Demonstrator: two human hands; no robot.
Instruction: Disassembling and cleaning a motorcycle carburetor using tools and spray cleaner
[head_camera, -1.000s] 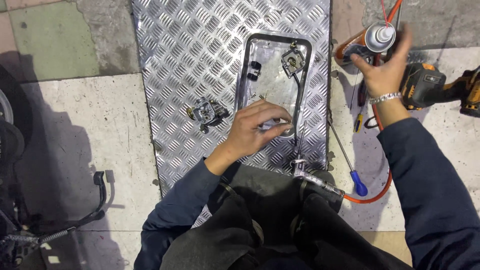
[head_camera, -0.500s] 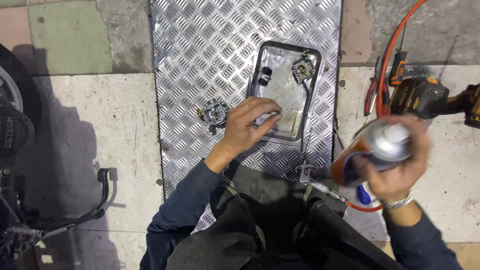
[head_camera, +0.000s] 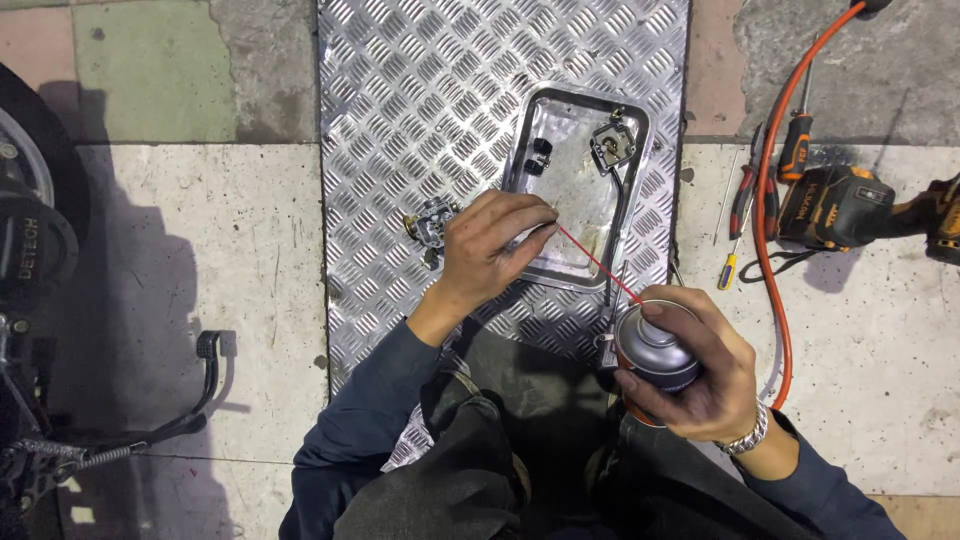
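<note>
The right hand (head_camera: 700, 375), which was reaching far right a second ago, now grips a spray can (head_camera: 655, 350) near the body, its red straw (head_camera: 598, 263) aimed at the small part pinched by the left hand (head_camera: 490, 250) over the metal tray (head_camera: 580, 190).

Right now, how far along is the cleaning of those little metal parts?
Done: small parts already lie in the metal tray. In hand: the left hand pinches a small piece at the tray's edge, and the right hand aims a spray can with its red straw at it. Left: the carburetor-like part waits outside the tray.
</note>
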